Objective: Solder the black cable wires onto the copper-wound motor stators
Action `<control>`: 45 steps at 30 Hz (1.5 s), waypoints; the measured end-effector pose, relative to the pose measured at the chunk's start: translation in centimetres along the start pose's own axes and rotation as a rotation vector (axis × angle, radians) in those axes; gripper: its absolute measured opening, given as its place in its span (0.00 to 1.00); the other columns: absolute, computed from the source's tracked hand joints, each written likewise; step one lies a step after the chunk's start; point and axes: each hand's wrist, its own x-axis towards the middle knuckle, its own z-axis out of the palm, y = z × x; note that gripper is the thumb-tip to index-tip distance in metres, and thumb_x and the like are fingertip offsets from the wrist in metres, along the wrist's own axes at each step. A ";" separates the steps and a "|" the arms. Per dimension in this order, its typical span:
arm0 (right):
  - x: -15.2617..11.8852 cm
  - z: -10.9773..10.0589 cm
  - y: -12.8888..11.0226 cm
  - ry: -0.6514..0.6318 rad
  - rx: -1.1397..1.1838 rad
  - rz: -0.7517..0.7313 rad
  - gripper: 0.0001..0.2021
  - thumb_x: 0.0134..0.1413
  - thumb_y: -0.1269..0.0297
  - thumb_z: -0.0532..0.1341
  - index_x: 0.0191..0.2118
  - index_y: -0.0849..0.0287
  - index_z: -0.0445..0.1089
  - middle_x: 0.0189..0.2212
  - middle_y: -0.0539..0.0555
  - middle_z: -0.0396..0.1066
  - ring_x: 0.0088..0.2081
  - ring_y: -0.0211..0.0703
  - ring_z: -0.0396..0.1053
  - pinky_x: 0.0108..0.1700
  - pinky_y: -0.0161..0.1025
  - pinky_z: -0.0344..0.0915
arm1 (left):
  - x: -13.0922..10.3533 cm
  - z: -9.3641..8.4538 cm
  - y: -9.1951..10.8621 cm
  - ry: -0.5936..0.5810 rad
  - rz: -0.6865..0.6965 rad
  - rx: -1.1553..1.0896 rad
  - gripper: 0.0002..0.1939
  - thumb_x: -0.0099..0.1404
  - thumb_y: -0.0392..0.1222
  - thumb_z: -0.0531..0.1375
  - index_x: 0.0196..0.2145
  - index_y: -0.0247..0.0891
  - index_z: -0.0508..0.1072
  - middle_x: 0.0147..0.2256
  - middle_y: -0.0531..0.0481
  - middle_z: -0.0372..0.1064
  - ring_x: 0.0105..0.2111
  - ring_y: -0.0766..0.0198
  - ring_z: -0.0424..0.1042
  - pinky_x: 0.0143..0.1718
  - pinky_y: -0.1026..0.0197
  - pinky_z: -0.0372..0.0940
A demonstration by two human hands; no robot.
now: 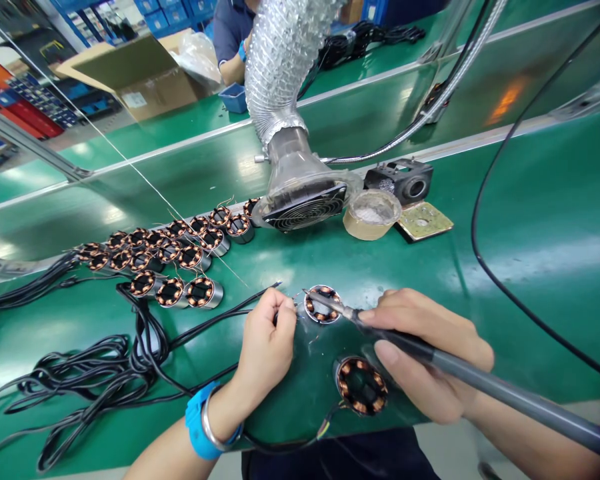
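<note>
My right hand (430,353) is closed around a soldering iron (460,373). Its tip lies over the rim of a small motor stator (323,305) wound with copper coils. Just left of that stator, my left hand (270,337) is pinched on a black cable (230,312), its fingertips close to fine wire ends. Whether the thin solder strand slanting in from the upper left is also between those fingers is hidden. Nearer the front edge, a second stator (361,387) has a cable with coloured leads attached.
Several copper-wound stators (170,291) stand in rows at the left, with coiled black cables (100,373) in front. A fume extractor hood (305,193) overhangs the bench. Beside it are a tape-like ring (371,213) and an iron stand (400,181). A person sits across the bench.
</note>
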 end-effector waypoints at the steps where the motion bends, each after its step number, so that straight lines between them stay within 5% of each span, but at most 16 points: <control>1: 0.1 0.0 0.0 0.007 0.002 -0.001 0.17 0.49 0.75 0.58 0.46 0.57 0.72 0.26 0.53 0.71 0.24 0.42 0.68 0.24 0.41 0.66 | 0.0 0.0 0.0 0.001 0.000 -0.003 0.13 0.70 0.43 0.49 0.27 0.39 0.60 0.23 0.57 0.54 0.26 0.67 0.54 0.28 0.64 0.52; 25: -0.4 0.1 1.2 0.075 -0.022 -0.064 0.18 0.53 0.75 0.59 0.50 0.59 0.72 0.33 0.56 0.72 0.31 0.43 0.69 0.29 0.42 0.67 | 0.0 -0.1 -0.2 -0.018 -0.033 -0.055 0.13 0.70 0.44 0.51 0.27 0.39 0.62 0.22 0.58 0.53 0.23 0.69 0.51 0.25 0.65 0.49; 31: -0.1 1.4 1.8 0.013 -0.066 0.026 0.18 0.58 0.77 0.60 0.52 0.55 0.69 0.29 0.50 0.74 0.25 0.36 0.70 0.26 0.33 0.68 | -0.3 -0.5 -0.4 -0.124 -0.065 -0.157 0.17 0.72 0.50 0.49 0.28 0.39 0.60 0.22 0.57 0.53 0.23 0.69 0.52 0.24 0.65 0.49; 36: 1.1 3.2 2.1 -0.167 -0.152 -0.161 0.09 0.59 0.76 0.59 0.42 0.57 0.70 0.33 0.52 0.77 0.31 0.38 0.74 0.35 0.34 0.71 | -1.0 -0.7 0.0 -0.185 0.014 -0.094 0.20 0.74 0.52 0.44 0.28 0.39 0.58 0.25 0.55 0.56 0.25 0.68 0.54 0.26 0.63 0.51; 45: 0.5 4.0 2.7 -0.130 -0.241 -0.312 0.10 0.58 0.77 0.57 0.42 0.58 0.70 0.27 0.51 0.73 0.26 0.37 0.70 0.30 0.34 0.66 | -1.4 -1.0 0.8 -0.234 0.191 0.136 0.14 0.75 0.46 0.44 0.32 0.40 0.60 0.29 0.53 0.59 0.29 0.64 0.59 0.33 0.60 0.56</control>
